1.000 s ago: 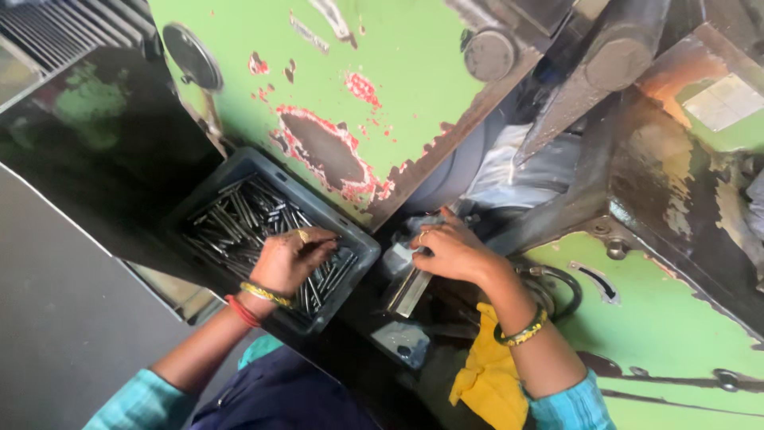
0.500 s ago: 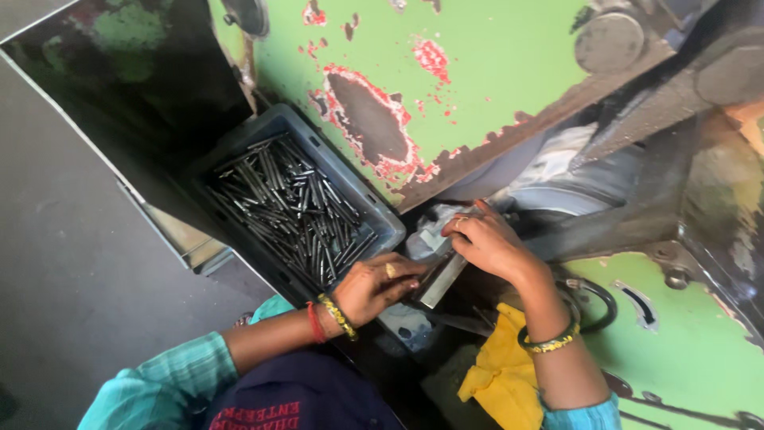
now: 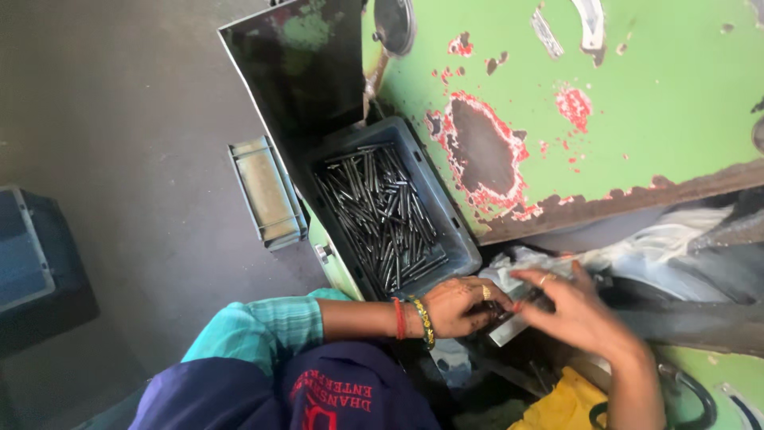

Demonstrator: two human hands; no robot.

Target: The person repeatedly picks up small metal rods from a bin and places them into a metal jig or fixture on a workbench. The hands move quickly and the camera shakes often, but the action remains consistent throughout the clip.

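Lower centre of the frame: dark blue cloth with red printed lettering, soft and creased, and above it a teal checked sleeve (image 3: pixel 263 330) pushed up the forearm.

Left hand (image 3: pixel 458 304) sits low centre-right. Red and gold bangles (image 3: pixel 412 320) at the wrist, a gold ring on one finger. Fingers curled in narrow around something small and dark; what exactly it grips I cannot tell, as the fingers hide it.

Right hand (image 3: pixel 577 314) comes in from the lower right, fingers spread fairly wide and bent down, tips meeting the left hand's. A ring shows on one finger. Between and under the two hands lies a flat pale metal piece (image 3: pixel 509 328), straight-edged and dull grey, its left end showing below the fingertips. The right hand rests over it; whether it clasps the piece I cannot tell.

Bottom right: a crumpled yellow cloth (image 3: pixel 561 406), beside a dark curved cable loop (image 3: pixel 700 394).

Just above the left hand, centre frame: a grey plastic crate (image 3: pixel 461 247), rectangular and thick-walled, lying at a slant. Inside, a loose heap of slim dark steel pins (image 3: pixel 382 211), cylindrical, oily sheen, lying mostly lengthwise.

Right of the crate: crinkled whitish plastic sheeting (image 3: pixel 668 239) in a dark recess.

Farther, upper right: the machine body (image 3: pixel 637 119), green painted sheet metal, paint chipped to red primer and bare dark steel in ragged patches, rusted lower edge.

Upper centre: a dark hinged panel (image 3: pixel 294 72), glossy.

Left: smooth grey floor (image 3: pixel 119 159), a small ribbed tray (image 3: pixel 267 191), a blue-grey box (image 3: pixel 24 247) at the edge.
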